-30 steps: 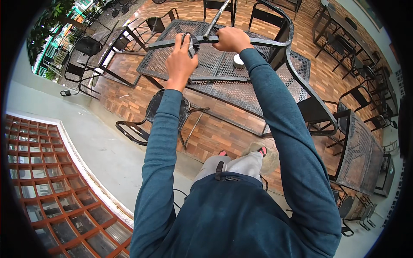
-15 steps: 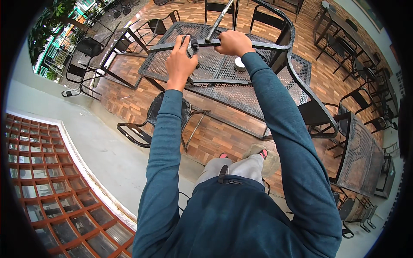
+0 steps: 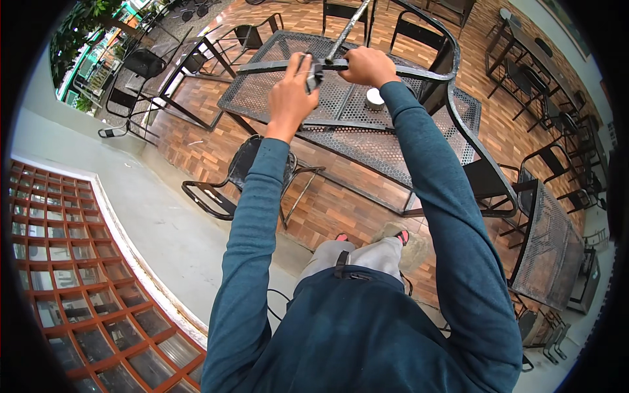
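Both my arms, in blue sleeves, reach out ahead to a black metal chair frame whose thin top bar runs across in front of me. My right hand is closed round that bar. Just left of it, my left hand grips a small dark grey pad and presses it against the same bar. A thinner metal rod rises from between the two hands toward the top of the picture.
Under the bar stands a black perforated metal table with a small round pale object on it. A black chair stands by my legs, more chairs at the upper left. Another mesh table is on the right, a glass-block floor on the left.
My left hand has slid a little to the right along the bar, nearer my right hand. The right hand keeps its grip.
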Motion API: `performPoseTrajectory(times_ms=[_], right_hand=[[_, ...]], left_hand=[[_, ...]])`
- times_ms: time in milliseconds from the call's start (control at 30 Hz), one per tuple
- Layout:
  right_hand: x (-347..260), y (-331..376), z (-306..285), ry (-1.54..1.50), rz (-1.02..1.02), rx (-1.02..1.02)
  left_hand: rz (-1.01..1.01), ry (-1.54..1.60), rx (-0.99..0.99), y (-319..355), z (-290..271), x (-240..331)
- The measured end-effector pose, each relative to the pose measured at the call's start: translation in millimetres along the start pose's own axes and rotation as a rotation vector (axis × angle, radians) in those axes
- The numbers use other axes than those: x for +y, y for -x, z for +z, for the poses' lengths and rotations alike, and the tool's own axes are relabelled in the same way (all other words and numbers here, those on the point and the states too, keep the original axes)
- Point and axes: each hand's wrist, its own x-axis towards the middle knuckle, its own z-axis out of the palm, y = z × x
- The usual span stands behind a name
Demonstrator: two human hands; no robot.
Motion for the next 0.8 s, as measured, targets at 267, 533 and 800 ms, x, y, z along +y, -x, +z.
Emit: performPoseTrajectory(times_ms=[267,533,800], right_hand=[[4.2,-0.2,5.5,0.016,-0.026,0.043],[-7.8,2.6,1.1,-0.014,-0.005,0.032],[-7.6,1.4,-1.9,0.010,0.011,0.022]], left_hand=[[-0.056,0.055,-0.065,-6.3,-16.2,-3.8],[-0.113,0.096,-0.142,-3.2,-16.4,-5.5],[-0.025,0.054,-0.055,-8.8,-5.2,2.7]])
